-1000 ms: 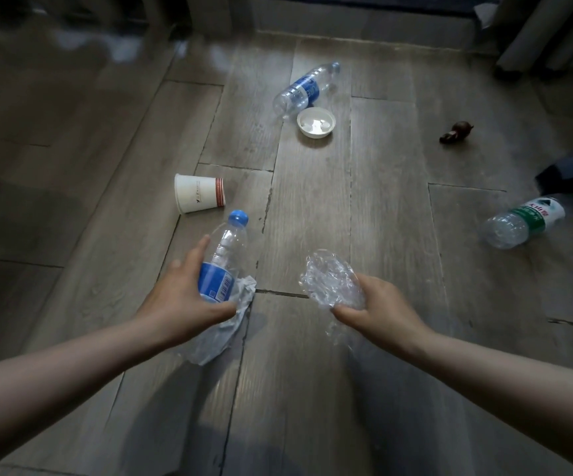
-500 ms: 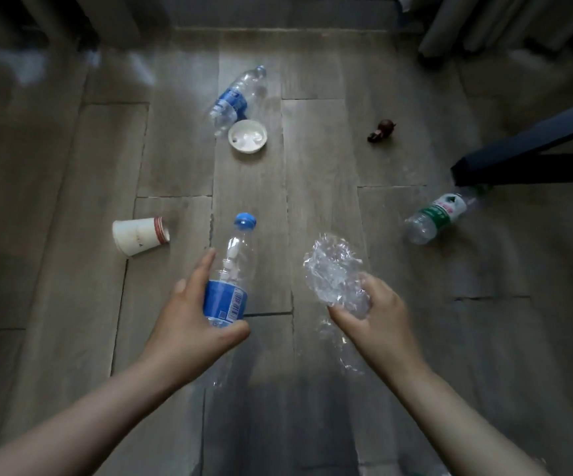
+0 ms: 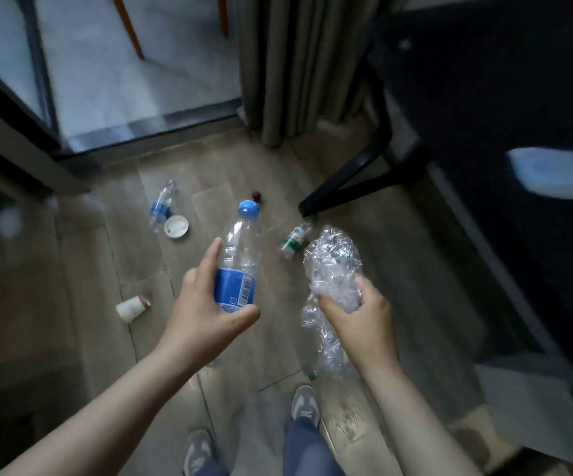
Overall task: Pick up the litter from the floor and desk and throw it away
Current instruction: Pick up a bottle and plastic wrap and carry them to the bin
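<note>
Holding litter in both hands above the wooden floor point(image 3: 134, 255).
Left hand point(image 3: 206, 314) grips a clear bottle point(image 3: 240, 255) with blue cap and label, thumb and fingers curled round its lower half, cap pointing away; right hand point(image 3: 364, 324) is clamped on crumpled clear plastic point(image 3: 333, 266), more of it trailing below the palm; on the floor lie a second blue-labelled bottle point(image 3: 161, 207) just beside a white round lid point(image 3: 176, 227), a tipped paper cup point(image 3: 132, 308) at left, and a green-labelled bottle point(image 3: 295, 239) near a black desk leg point(image 3: 347, 187).
</note>
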Available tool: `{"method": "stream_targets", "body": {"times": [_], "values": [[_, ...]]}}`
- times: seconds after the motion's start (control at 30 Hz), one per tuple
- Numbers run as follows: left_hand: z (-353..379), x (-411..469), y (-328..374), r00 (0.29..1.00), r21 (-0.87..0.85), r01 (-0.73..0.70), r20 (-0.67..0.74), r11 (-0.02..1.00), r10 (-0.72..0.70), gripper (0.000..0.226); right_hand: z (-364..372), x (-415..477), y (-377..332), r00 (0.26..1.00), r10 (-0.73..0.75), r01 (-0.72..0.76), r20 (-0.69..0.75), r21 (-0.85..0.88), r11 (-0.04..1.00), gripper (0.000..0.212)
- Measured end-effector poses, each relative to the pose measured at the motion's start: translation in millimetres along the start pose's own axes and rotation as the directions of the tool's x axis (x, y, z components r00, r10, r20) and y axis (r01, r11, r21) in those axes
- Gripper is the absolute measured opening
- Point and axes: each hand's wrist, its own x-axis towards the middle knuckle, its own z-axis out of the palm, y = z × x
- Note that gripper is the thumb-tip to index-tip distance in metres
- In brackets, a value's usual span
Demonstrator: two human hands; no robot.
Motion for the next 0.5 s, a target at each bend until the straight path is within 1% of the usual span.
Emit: {"method": "stream_targets", "body": {"times": [0.13,0.2,0.3,0.4,0.43,0.5], "values": [[-35.4,-58.4,108.5,0.982,-0.049,-0.154,0.099,0.987,0.158,0.103,-92.8,-58.0,-79.1,0.996,0.007,0.005,-0.085,0.149,0.989,0.045],[-49.5,-88.2,148.5,0.957,-0.095,-0.232,0.155,0.968,0.245,0.102,-128.2,-92.9,-108.0,0.989,0.009,0.025,-0.15,0.22,0.975,0.04],[-64.4,-133.7,194.5,0.903,-0.153,-0.338,0.225,0.928,0.366,0.101,-174.0,-158.7,-138.8,0.951,0.06,0.034,-0.302,0.297,0.954,0.042],[-73.9,-179.0,233.2,0.825,-0.197,-0.426,0.315,0.883,0.469,0.099,-208.7,-231.2,-160.1,0.881,0.116,0.084,-0.458,0.394,0.915,0.045],[-75.3,-195.4,246.7,0.79,-0.218,-0.455,0.348,0.863,0.505,0.098,-218.9,-254.0,-166.4,0.856,0.128,0.104,-0.501,0.41,0.906,0.046],[-74.6,-229.6,275.0,0.701,-0.266,-0.522,0.407,0.81,0.586,0.096,-239.7,-295.3,-176.3,0.796,0.144,0.143,-0.588,0.414,0.899,0.042]]}}
